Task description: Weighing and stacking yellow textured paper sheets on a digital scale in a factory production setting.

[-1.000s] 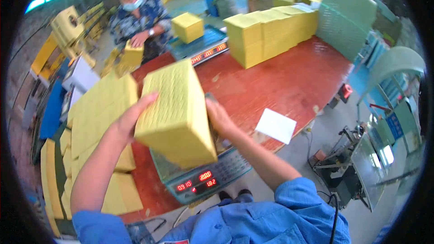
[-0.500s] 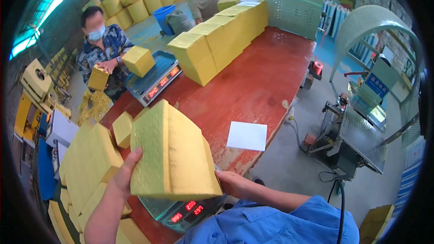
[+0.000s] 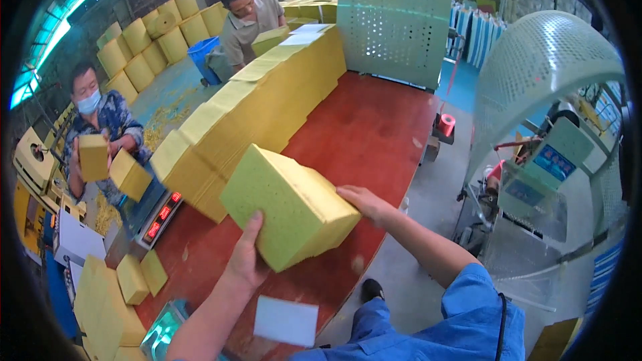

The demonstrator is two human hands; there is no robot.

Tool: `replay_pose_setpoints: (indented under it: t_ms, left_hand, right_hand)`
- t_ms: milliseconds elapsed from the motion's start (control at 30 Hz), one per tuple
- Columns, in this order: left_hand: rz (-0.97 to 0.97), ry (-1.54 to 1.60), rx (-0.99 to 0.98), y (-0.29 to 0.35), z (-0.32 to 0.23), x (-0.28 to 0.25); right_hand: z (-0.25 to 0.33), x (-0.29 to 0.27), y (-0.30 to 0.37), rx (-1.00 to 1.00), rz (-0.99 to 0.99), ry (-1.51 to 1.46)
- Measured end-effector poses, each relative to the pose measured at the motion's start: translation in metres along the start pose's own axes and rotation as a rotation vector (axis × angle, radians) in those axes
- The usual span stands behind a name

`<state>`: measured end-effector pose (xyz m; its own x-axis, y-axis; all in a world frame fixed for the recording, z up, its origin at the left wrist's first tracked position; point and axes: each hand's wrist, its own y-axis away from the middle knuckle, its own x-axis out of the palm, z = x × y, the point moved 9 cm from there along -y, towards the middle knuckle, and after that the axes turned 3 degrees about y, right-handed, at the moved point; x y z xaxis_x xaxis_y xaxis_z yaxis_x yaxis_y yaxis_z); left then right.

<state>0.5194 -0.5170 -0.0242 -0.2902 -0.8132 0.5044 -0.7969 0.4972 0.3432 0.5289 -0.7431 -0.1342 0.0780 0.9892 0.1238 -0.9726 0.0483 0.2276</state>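
Between my two hands I carry a thick block of yellow paper (image 3: 284,204), tilted above the red table. My left hand (image 3: 247,257) grips its near lower side, thumb up along the face. On its right end my right hand (image 3: 364,202) presses with the fingers, some of them hidden behind the block. A flat white sheet (image 3: 286,321) lies on the table below. Left of the block runs a long row of yellow paper stacks (image 3: 251,110), standing tightly together.
At the left a masked person (image 3: 100,120) holds a yellow block beside a scale (image 3: 160,217) with red digits. Another person (image 3: 247,23) leans behind the row. A perforated green guard (image 3: 394,20) closes the table's far end. To the right stands a machine under a curved mesh hood (image 3: 535,67).
Both my hands have carried the paper block away from the near scale, out over the table. My view has shifted right. The masked person has lifted their block higher.
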Motion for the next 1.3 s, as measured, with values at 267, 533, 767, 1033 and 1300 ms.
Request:
replay_pose_setpoints:
  t_ms: [267, 533, 767, 1033, 1300]
  left_hand:
    - [-0.155, 0.043, -0.118, -0.332, -0.017, 0.139]
    - [-0.088, -0.09, -0.036, -0.534, -0.041, 0.257]
    - [-0.161, -0.103, -0.051, -0.58, -0.046, 0.303]
    - [-0.09, -0.185, 0.616, -0.434, -0.089, 0.266]
    - [-0.346, -0.503, 0.488, -0.016, -0.106, -0.031]
  right_hand:
    - [0.076, -0.253, -0.16, -0.284, -0.621, 0.099]
    - [0.065, -0.239, -0.088, -0.493, -0.554, 0.696]
    - [0.076, -0.239, -0.089, -0.528, -0.569, 0.756]
    - [0.062, -0.239, -0.097, -0.541, -0.521, 0.778]
    - [0.065, -0.202, -0.098, -0.544, -0.476, 0.909]
